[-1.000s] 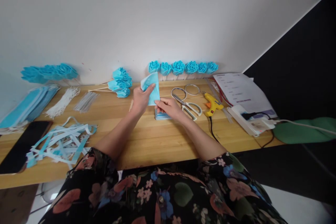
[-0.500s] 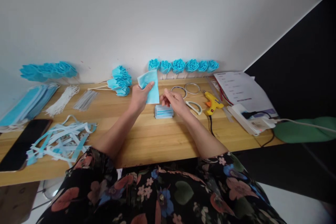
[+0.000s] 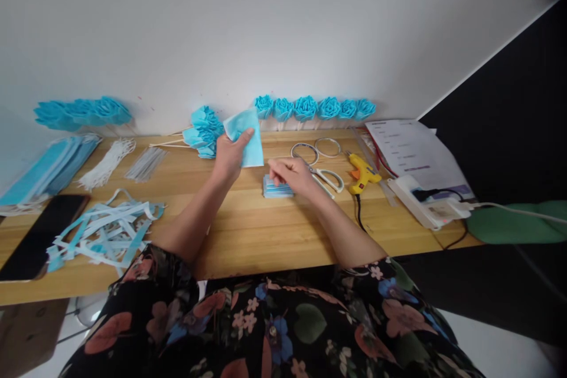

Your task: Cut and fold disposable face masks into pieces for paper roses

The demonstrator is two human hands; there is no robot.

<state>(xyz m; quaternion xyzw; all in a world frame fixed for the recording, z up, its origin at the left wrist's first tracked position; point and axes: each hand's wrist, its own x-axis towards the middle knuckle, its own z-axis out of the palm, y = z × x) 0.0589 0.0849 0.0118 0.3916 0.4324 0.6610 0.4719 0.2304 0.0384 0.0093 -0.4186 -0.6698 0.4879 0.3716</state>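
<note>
My left hand is raised above the wooden table and pinches a light blue cloth piece between thumb and fingers. My right hand rests, fingers curled down, on a small stack of blue cloth pieces lying on the table in front of me. Whether its fingers grip a piece I cannot make out. Scissors lie just right of that hand.
Blue cloth roses line the wall, more on sticks and at far left. A yellow glue gun, two rings, papers, a power strip, face masks, cut strips and a phone lie about.
My left hand has carried the blue piece slightly left and up. My right hand lifted off the stack, then came back down onto it.
</note>
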